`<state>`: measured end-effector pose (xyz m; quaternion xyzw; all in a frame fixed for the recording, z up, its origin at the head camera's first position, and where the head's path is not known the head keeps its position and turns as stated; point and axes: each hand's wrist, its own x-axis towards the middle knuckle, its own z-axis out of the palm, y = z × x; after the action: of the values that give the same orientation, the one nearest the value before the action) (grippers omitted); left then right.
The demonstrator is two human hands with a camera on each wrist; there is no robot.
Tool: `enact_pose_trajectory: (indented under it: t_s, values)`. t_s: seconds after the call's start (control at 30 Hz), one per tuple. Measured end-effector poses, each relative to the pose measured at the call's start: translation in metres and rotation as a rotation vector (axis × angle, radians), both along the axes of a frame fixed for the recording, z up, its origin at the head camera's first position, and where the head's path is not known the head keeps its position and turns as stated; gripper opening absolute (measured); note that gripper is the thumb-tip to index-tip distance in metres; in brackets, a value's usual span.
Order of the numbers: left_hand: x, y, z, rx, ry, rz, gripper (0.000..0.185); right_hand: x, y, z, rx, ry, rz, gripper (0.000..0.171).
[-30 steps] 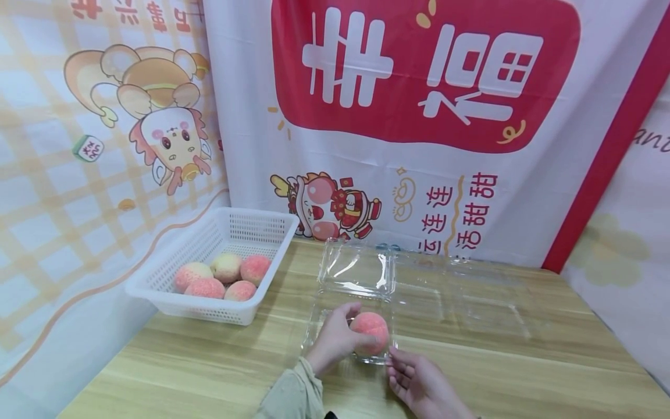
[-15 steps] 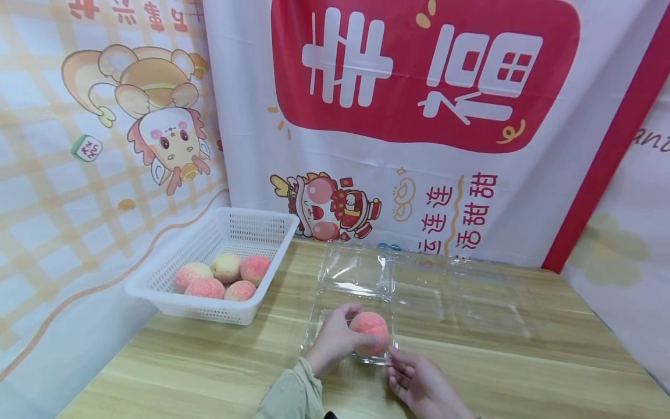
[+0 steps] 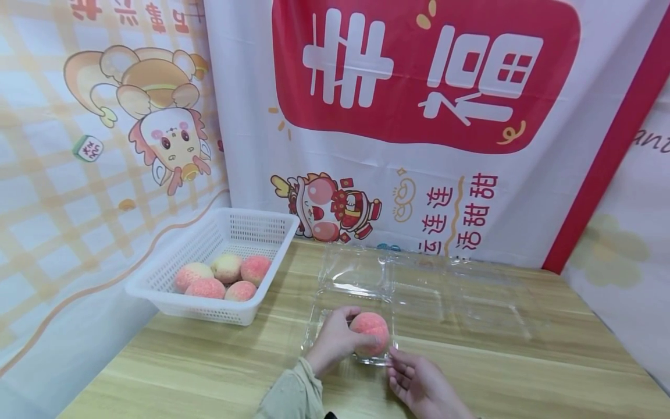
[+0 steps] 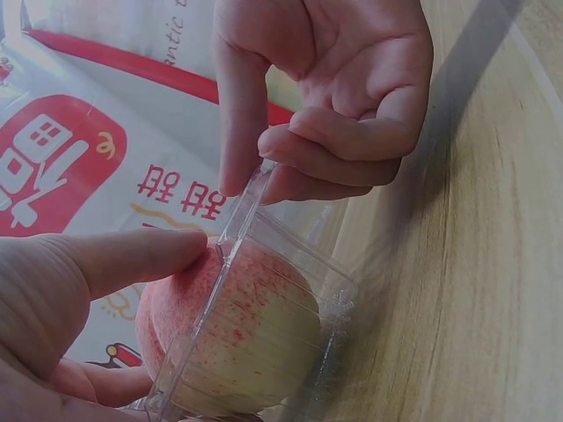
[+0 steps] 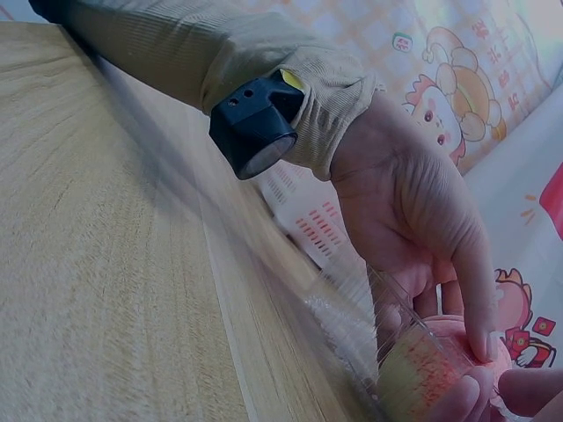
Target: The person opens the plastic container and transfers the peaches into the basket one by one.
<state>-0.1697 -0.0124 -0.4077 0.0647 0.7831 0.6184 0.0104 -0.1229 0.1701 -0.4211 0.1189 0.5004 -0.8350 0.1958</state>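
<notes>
My left hand [image 3: 332, 336] grips a pink and pale-yellow peach [image 3: 374, 330] between thumb and fingers. The peach sits in the near right part of a clear plastic clamshell box [image 3: 373, 361], whose lid [image 3: 356, 270] stands open at the back. In the left wrist view, the peach [image 4: 264, 330] shows through the box's ribbed clear wall, and the left thumb lies on its top near the rim. At the near right corner my right hand [image 3: 423, 379] pinches the box's rim between thumb and fingers. The right wrist view shows the left hand [image 5: 409, 193] reaching over the peach.
A white perforated basket [image 3: 191, 307] with several peaches [image 3: 205, 288] stands at the left of the wooden table [image 3: 199, 366]. More clear plastic boxes [image 3: 494, 317] lie right of the one being held. A printed cloth backdrop [image 3: 246, 151] rises behind the table.
Both hands and the peach stay in place. The open lid leans slightly further back, and the glare on it has faded.
</notes>
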Motion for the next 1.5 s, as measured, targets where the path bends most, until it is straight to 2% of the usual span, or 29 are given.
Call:
enact_pose_trajectory:
  t_s: [0.2, 0.47, 0.77, 1.0, 1.3, 1.5]
  values:
    - [0.0006, 0.0004, 0.0015, 0.006, 0.003, -0.012, 0.077, 0.0001, 0.0001, -0.0004, -0.006, 0.004, 0.004, 0.033]
    - [0.0002, -0.0011, 0.0005, -0.058, 0.017, -0.015, 0.078, 0.0003, 0.0004, -0.0003, -0.003, 0.002, 0.004, 0.037]
    - [0.0011, 0.0003, 0.001, -0.117, 0.043, -0.035, 0.075, -0.0001, 0.0007, -0.0008, -0.008, 0.006, 0.011, 0.033]
    - [0.0008, 0.0005, 0.0008, -0.146, 0.035, -0.045, 0.079, 0.0001, 0.0013, -0.0014, -0.01, 0.009, 0.013, 0.033]
    - [0.0021, -0.0004, 0.0016, -0.144, 0.038, -0.05, 0.08, 0.0003, 0.0009, -0.0017, -0.009, 0.017, 0.016, 0.03]
    - [0.0023, -0.0006, 0.0005, -0.133, 0.034, -0.026, 0.079, 0.0001, 0.0007, -0.0017, -0.006, 0.007, 0.009, 0.034]
